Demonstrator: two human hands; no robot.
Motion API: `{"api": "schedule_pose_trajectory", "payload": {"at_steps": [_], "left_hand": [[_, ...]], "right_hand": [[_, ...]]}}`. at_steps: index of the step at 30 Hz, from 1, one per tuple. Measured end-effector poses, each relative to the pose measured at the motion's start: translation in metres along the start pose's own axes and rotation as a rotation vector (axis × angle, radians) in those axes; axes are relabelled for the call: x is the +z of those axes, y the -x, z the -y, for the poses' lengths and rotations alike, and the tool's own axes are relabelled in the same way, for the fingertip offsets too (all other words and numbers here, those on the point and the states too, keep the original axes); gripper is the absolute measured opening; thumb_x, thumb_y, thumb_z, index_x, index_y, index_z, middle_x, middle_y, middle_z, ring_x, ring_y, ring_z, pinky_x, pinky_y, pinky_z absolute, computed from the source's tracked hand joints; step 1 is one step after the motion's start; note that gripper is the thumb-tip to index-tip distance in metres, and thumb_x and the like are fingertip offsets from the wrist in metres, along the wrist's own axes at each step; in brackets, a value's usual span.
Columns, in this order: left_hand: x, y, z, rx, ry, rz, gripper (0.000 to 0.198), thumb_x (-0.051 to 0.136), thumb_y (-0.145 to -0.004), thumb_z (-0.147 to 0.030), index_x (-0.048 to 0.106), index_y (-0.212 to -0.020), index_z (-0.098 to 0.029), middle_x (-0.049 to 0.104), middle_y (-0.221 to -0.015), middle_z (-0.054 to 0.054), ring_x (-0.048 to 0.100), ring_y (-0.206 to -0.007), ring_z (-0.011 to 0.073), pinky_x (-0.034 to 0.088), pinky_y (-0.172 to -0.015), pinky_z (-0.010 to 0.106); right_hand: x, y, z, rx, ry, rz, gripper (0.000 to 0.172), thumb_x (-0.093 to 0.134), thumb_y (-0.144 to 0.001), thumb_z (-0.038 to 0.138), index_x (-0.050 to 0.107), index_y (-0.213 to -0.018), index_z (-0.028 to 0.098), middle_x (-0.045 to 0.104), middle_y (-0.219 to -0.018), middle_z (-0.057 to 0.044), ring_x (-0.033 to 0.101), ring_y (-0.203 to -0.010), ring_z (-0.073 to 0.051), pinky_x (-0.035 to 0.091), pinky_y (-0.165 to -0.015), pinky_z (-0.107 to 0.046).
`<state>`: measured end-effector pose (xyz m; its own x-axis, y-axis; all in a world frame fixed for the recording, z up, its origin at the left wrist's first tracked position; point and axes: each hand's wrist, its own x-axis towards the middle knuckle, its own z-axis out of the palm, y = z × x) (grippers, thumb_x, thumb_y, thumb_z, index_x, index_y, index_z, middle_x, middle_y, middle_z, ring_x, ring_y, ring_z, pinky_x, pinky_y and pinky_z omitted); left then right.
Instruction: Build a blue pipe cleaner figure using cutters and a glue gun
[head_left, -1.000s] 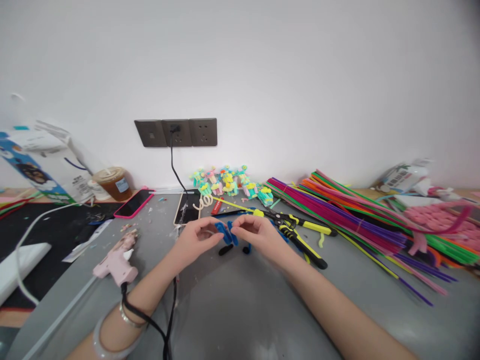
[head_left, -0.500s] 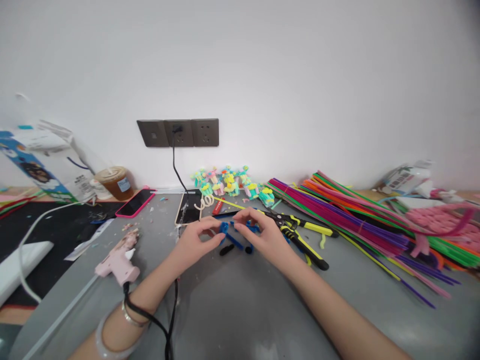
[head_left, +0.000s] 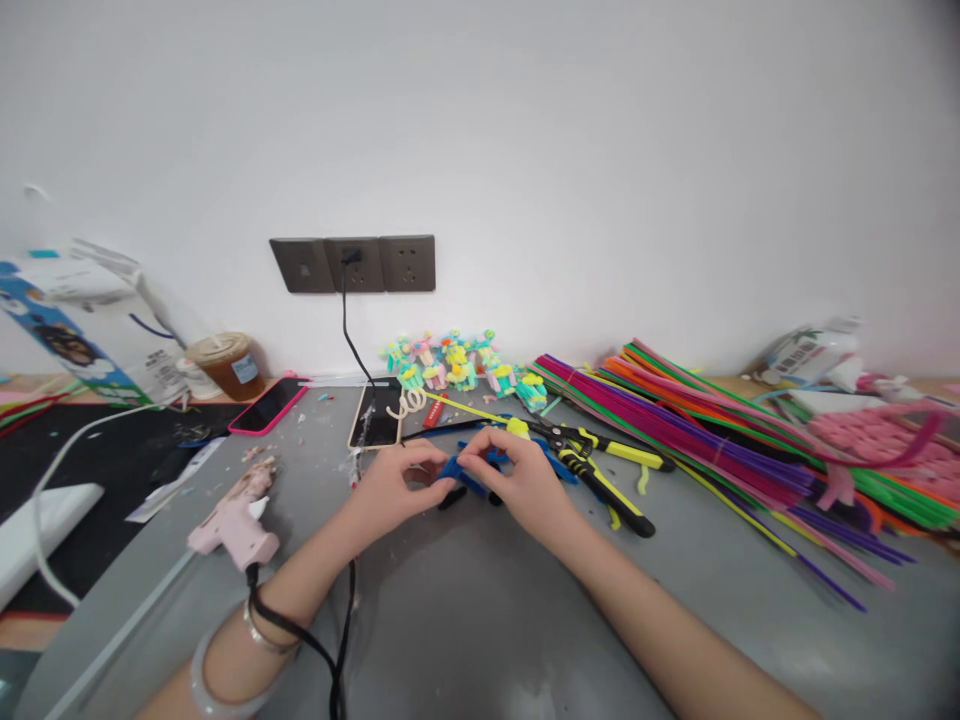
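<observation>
Fingers of the L hand [head_left: 394, 490] are closing on a blue fuzzy piece [head_left: 451, 468], thumb + index pinching; the R hand's [head_left: 529, 485] thumb + index are gripping the same piece from the other side, both fingertip pairs nearly meeting. Piece is sitting btwn the hands, just above the grey surface [head_left: 450, 625], partly hidden by fingers. More blue strips [head_left: 562, 468] are lying behind/beside the R hand; a small black piece [head_left: 451, 499] is lying just below the fingertips. Yellow-&-black pliers [head_left: 609, 494] are resting right of the R hand, near a big pile of multicolor fuzzy sticks [head_left: 675, 425]. Pink glue gun [head_left: 234, 528] is lying left of the L forearm, w/ its blk cord running under/near the wrist. Pale-rimmed phone [head_left: 376, 422] is lying behind the L hand, pink-cased phone [head_left: 268, 406] farther left. Small pastel figures [head_left: 459, 367] are standing in a cluster by the wall.
</observation>
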<state>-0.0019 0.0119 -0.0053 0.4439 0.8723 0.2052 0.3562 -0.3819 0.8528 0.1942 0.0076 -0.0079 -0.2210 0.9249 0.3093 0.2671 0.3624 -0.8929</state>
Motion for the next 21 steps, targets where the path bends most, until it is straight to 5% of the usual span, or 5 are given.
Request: {"api": "schedule_pose_trajectory", "payload": {"at_steps": [7,10,16,21], "left_hand": [[-0.001,-0.001,-0.002,-0.067,0.117,-0.027,0.033,0.064,-0.081,-0.028,0.069,-0.111,-0.015,0.072,-0.091,0.007,0.067,-0.081,0.0177,0.054,-0.073,0.027],[-0.001,0.000,-0.001,-0.066,0.125,-0.039,0.032,0.064,-0.082,-0.026,0.067,-0.112,-0.016,0.072,-0.094,0.007,0.067,-0.084,0.0178,0.054,-0.073,0.026],[-0.001,0.000,-0.002,-0.055,0.216,-0.077,0.017,0.066,-0.079,-0.022,0.064,-0.096,-0.017,0.070,-0.094,0.006,0.068,-0.089,0.0187,0.056,-0.078,0.029],[-0.001,-0.001,-0.003,-0.032,0.257,-0.103,0.017,0.067,-0.080,-0.023,0.063,-0.094,-0.017,0.069,-0.097,0.007,0.068,-0.096,0.0204,0.056,-0.082,0.030]], "right_hand": [[-0.011,-0.006,-0.001,0.034,-0.094,-0.166,0.031,0.060,-0.088,0.048,0.057,-0.070,0.023,0.063,-0.065,-0.002,0.057,-0.064,-0.018,0.043,-0.065,-0.031],[-0.010,-0.005,0.000,0.011,-0.093,-0.116,0.041,0.046,-0.096,0.053,0.054,-0.068,0.023,0.059,-0.063,-0.001,0.056,-0.063,-0.018,0.043,-0.064,-0.031],[0.004,0.003,-0.001,-0.064,0.198,0.099,0.017,0.073,-0.082,0.033,0.061,-0.090,0.023,0.071,-0.089,-0.001,0.063,-0.080,-0.020,0.040,-0.083,-0.036],[0.005,0.004,-0.006,-0.108,0.297,0.019,0.014,0.071,-0.084,0.023,0.060,-0.092,0.025,0.072,-0.088,-0.001,0.063,-0.078,-0.021,0.033,-0.086,-0.039]]}}
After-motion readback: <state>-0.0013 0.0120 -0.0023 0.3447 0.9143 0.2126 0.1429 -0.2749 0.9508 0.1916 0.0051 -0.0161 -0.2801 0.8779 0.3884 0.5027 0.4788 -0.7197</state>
